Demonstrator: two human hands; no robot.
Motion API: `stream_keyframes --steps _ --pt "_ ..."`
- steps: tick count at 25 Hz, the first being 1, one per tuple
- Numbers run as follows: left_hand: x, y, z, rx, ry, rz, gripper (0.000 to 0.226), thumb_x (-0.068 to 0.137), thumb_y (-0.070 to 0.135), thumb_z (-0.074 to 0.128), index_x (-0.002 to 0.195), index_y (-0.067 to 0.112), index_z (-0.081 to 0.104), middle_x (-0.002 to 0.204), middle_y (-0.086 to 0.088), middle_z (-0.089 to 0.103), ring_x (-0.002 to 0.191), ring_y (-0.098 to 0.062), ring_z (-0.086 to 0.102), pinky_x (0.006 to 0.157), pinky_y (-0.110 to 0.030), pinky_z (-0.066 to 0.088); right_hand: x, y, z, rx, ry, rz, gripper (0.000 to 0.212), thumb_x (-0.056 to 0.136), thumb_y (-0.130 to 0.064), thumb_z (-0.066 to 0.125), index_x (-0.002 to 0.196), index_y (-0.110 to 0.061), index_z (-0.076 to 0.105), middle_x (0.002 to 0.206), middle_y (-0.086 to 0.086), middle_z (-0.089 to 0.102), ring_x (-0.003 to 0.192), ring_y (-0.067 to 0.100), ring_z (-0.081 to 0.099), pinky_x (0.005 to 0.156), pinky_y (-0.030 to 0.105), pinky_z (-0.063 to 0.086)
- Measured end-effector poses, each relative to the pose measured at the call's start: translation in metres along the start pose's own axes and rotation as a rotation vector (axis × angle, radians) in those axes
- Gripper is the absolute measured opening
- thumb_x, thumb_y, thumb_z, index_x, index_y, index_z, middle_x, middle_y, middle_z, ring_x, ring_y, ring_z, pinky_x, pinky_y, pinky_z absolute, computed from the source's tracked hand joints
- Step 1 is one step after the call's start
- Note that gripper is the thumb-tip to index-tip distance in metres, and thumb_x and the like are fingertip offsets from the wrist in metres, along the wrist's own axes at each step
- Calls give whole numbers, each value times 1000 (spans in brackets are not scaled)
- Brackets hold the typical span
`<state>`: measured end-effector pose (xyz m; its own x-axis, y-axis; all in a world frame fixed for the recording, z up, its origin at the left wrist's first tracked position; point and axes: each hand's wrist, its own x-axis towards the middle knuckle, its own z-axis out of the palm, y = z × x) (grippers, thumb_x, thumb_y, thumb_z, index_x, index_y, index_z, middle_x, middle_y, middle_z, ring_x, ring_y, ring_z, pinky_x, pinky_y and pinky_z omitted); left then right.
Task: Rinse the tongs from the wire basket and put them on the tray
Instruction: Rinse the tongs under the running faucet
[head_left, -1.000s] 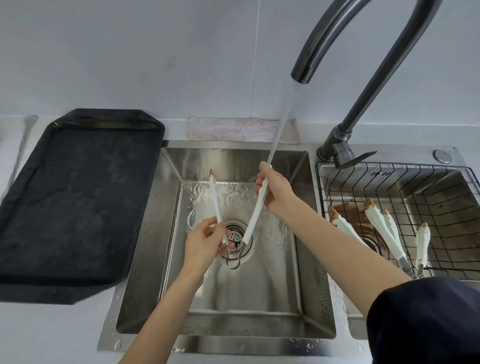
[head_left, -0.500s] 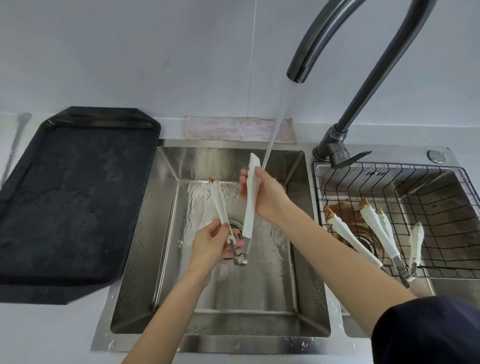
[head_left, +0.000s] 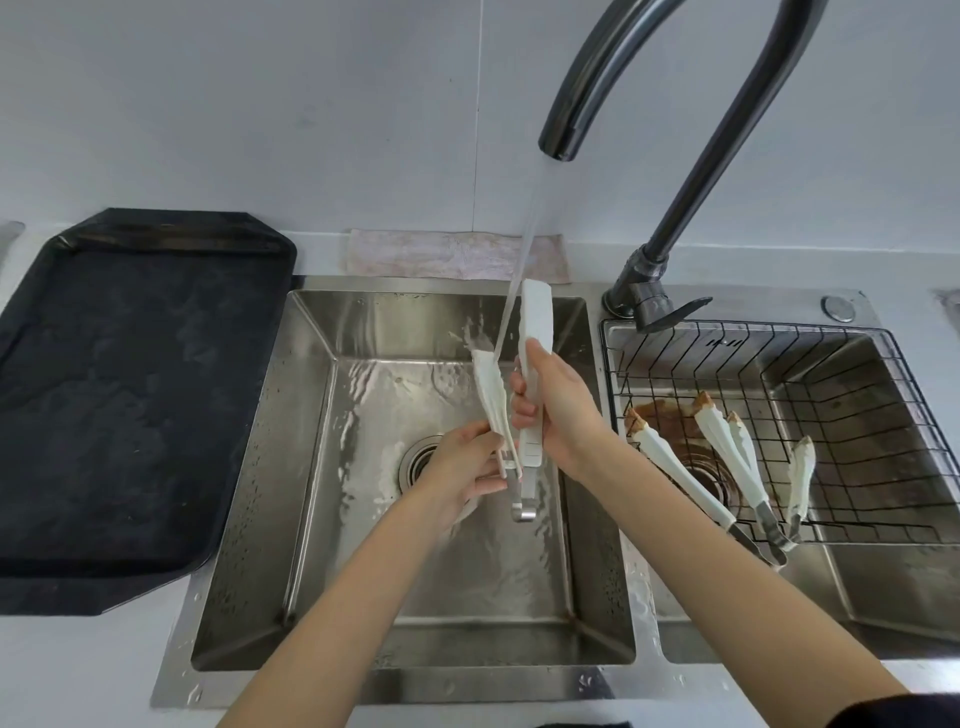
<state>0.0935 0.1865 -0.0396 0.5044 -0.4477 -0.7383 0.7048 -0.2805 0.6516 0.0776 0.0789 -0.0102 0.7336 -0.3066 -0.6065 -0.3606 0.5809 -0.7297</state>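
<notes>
We hold one pair of tongs (head_left: 530, 400) over the left sink (head_left: 311, 467), with the tips up and the hinge down, so that the water stream (head_left: 519, 280) from the tap (head_left: 613, 67) runs down the arms and drips off at the bottom. The right hand (head_left: 561, 410) is wrapped around the taller arm near its middle, fingers curled around it. The left hand (head_left: 462, 467) pinches the shorter arm low down, near the hinge, with thumb and fingers. In this way the two arms stay apart and the water, which falls now on the tip of the shorter arm, can reach the inner sides.

The other tongs (head_left: 722, 462), with brown dirt on the tips, lie in the wire basket (head_left: 883, 395) on the right, their tips pointing up and away from us. The black tray (head_left: 130, 389) waits at the left of the sink, with no tongs on it.

Some things are hard to see. The left fingertips are hidden behind the tongs. We cannot count surely how many pairs are in the basket, because the arms cross. The top of the tap is cut off by the frame.
</notes>
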Motion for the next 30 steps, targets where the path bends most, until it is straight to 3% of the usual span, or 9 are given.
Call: stream_keyframes --steps 2,5,9,12,15,21,26,30 --pt "2 0 4 -56 -22 -19 33 95 7 40 126 4 52 89 -6 65 78 -17 63 70 -27 54 -2 -3 -7 -2 7 -4 20 98 -31 39 107 -13 42 61 -2 40 44 7 30 39 16 27" --pt "4 0 7 -122 -45 -50 34 96 11 42 128 4 50 85 -3 66 75 -13 65 65 -25 55 -4 -4 -14 -30 44 -31 20 98 -26 39 110 -11 41 68 -1 43 43 6 33 36 15 29" --pt "3 1 10 -236 -40 -87 16 97 15 43 107 7 53 82 -7 65 74 -15 64 71 -29 52 -1 -3 -21 -174 186 -121 24 95 -17 45 117 -12 39 76 2 49 48 8 39 35 14 34" --pt "6 5 9 -303 7 -100 17 96 24 46 88 12 55 71 -6 65 69 -17 63 68 -29 54 5 3 -32 -206 239 -103 16 97 -20 43 109 -10 45 72 1 49 48 9 39 38 16 36" --pt "10 13 4 -265 21 -25 19 95 30 46 89 14 54 74 -4 59 67 -15 60 64 -26 54 13 15 -37 -158 283 31 26 99 -29 33 92 -9 47 63 2 42 36 6 37 32 16 33" --pt "16 38 5 -295 -55 65 7 93 17 50 89 14 55 81 -3 61 74 -13 61 67 -24 54 15 33 -32 -74 299 256 47 100 -37 27 69 -8 48 32 -4 38 21 5 29 28 13 23" --pt "23 53 16 -304 -84 68 6 93 16 51 93 11 55 87 -3 62 77 -12 62 59 -20 57 13 38 -30 4 290 275 40 99 -33 31 74 -12 53 45 1 51 47 14 38 49 24 30" --pt "25 67 28 -328 -58 1 22 91 29 53 103 10 55 83 -2 61 71 -12 61 53 -24 54 13 31 -30 -19 305 283 33 99 -32 34 83 -13 55 64 4 51 55 14 46 54 24 38"
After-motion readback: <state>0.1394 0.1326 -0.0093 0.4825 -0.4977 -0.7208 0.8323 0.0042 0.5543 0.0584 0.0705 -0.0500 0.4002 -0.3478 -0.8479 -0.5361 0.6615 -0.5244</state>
